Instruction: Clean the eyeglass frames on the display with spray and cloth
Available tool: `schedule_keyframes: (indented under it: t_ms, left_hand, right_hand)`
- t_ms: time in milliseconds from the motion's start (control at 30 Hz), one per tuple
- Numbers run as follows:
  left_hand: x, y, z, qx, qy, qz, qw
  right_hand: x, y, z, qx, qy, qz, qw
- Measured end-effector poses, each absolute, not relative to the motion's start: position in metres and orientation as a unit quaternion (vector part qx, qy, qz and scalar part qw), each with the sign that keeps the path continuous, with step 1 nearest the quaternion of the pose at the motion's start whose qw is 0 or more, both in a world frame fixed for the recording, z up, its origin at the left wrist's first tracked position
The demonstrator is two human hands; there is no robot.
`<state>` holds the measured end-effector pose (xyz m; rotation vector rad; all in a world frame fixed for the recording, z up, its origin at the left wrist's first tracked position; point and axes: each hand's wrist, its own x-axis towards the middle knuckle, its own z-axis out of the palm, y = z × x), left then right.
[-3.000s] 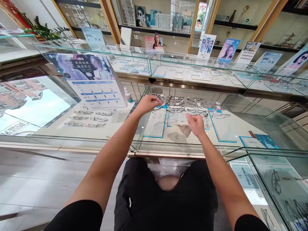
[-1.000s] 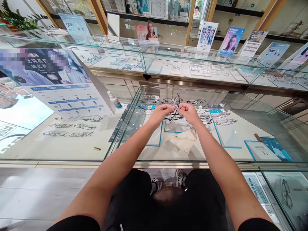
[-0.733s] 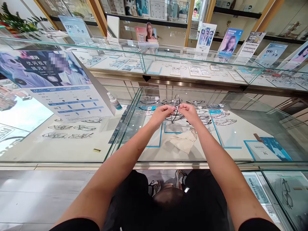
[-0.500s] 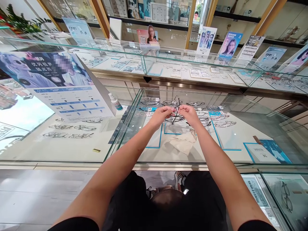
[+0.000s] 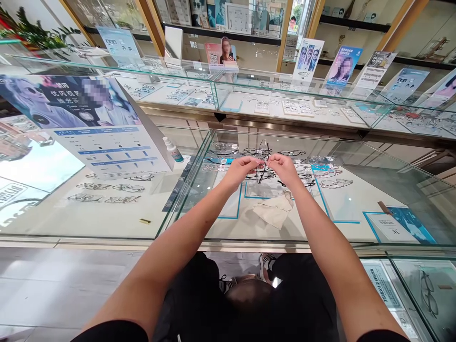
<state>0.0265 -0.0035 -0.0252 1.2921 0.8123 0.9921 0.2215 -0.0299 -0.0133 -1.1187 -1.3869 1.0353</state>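
Above the glass counter, my left hand (image 5: 242,170) and my right hand (image 5: 283,167) meet with fingers pinched on a pair of eyeglasses (image 5: 264,148). The dark, thin frame stands roughly upright between them, and my fingertips cover part of it. Just below my hands, a beige cloth (image 5: 275,212) lies crumpled on the glass top. Under the glass, rows of eyeglasses on display (image 5: 291,153) show around my fingers.
A large folded display card (image 5: 107,142) stands at the left, beside a small white spray bottle (image 5: 173,150). A gold-coloured piece (image 5: 145,221) lies near the front edge. Behind runs a second glass showcase (image 5: 263,118) with several upright cards.
The view has shifted slightly, so the scene sits a little further right. Both hands keep their hold on the eyeglasses, which have turned slightly.
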Motion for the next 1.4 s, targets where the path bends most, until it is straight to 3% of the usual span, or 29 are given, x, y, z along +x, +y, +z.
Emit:
schedule_keyframes:
  t_ms: [467,700,1000,1400]
  left_hand:
    - [0.02,0.005,-0.014,0.446,0.354,0.6,0.563]
    - [0.02,-0.002,-0.01,0.51,0.36,0.651,0.433]
    - [0.024,-0.02,-0.007,0.647,0.359,0.62,0.261]
    - [0.021,-0.017,-0.01,0.692,0.391,0.554,0.248]
  right_hand:
    - [0.218,-0.03,-0.01,-0.498,-0.481,0.359,0.625]
    - [0.209,-0.041,-0.001,-0.497,-0.521,0.524,0.455]
    - [0.194,-0.055,0.008,-0.39,-0.565,0.533,0.494]
    - [0.208,-0.051,0.011,-0.423,-0.531,0.412,0.608]
